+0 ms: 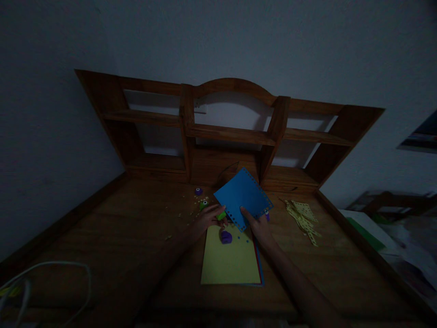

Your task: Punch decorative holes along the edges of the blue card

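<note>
My right hand (257,224) pinches the lower edge of a blue paper sheet (243,195) whose edges are punched with small holes. It holds the sheet up over the desk. My left hand (209,217) is closed on a small green hole punch (222,215) at the sheet's lower left edge. Below both hands lies a stack of paper with a yellow sheet (230,260) on top. A purple punch (226,237) rests on that yellow sheet.
The wooden desk (136,237) carries a shelf hutch (232,132) at the back. Another purple punch (198,191) and a green one (204,204) sit among paper dots. Punched yellow strips (303,216) lie to the right. White cables (44,282) curl at the near left.
</note>
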{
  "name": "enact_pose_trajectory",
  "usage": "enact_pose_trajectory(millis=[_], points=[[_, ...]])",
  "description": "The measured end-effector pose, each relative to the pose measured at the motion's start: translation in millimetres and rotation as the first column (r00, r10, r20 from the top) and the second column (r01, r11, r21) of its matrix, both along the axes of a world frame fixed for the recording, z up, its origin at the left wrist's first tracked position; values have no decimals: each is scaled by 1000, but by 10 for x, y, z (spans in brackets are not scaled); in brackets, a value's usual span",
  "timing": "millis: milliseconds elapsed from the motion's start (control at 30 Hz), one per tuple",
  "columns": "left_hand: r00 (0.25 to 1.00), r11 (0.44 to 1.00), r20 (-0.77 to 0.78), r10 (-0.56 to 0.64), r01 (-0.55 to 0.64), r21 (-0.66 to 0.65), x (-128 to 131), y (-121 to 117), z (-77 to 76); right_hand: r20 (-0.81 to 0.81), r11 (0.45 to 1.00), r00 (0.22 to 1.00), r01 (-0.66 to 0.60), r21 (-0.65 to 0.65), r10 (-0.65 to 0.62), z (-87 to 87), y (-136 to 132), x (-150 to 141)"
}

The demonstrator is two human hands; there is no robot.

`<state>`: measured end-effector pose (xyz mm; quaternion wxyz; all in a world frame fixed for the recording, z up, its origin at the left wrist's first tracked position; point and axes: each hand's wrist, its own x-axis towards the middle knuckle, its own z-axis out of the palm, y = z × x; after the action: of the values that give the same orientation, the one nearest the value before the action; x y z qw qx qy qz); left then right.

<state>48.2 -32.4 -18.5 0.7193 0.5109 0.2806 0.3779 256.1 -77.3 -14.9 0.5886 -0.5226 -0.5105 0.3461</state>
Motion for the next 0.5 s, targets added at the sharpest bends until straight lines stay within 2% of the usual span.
enact_pose_trajectory(millis=[200, 367, 500], points=[[998, 999, 68, 17, -15, -38, 4, 33, -43, 22, 998, 998, 52, -29, -51, 38, -11, 16], [969, 979, 243, 55, -5, -202, -48, 26, 27, 20, 999, 999, 44, -31, -44, 47, -21, 8], [949, 953, 309, 60, 37, -300, -122, 73, 58, 34, 998, 999, 43, -40, -42, 20, 0, 20]])
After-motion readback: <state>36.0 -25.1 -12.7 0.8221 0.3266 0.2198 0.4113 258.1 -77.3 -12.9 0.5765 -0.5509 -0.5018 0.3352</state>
